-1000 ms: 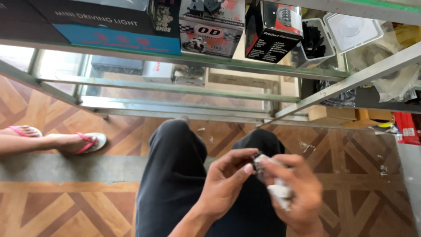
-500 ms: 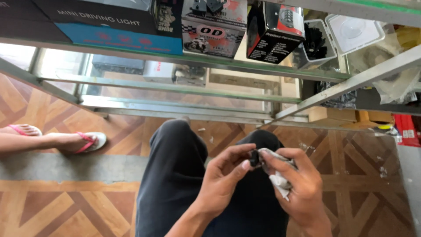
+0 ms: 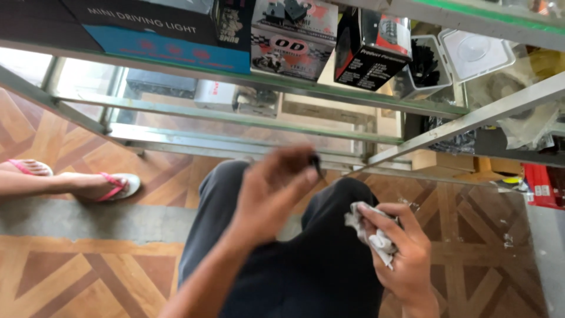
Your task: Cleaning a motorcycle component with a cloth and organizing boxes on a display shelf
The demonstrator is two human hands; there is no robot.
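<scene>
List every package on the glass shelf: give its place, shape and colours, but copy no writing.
Long box: shelf's left end, flat, black over blue.
Middle box: squarish, white and red, chequered band, motorcycle picture.
Tilted box: right of it, black and red.
Clear tub: far right, white insert.

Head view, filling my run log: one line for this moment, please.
left hand: pinches small dark part | right hand: grips crumpled white cloth | hands apart

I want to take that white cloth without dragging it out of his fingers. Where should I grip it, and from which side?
Probably grip the white cloth at the bunched end that sticks out left of the right hand, coming from the left and above. That end shows free over the dark trousers; the rest is wrapped under the fingers.
</scene>
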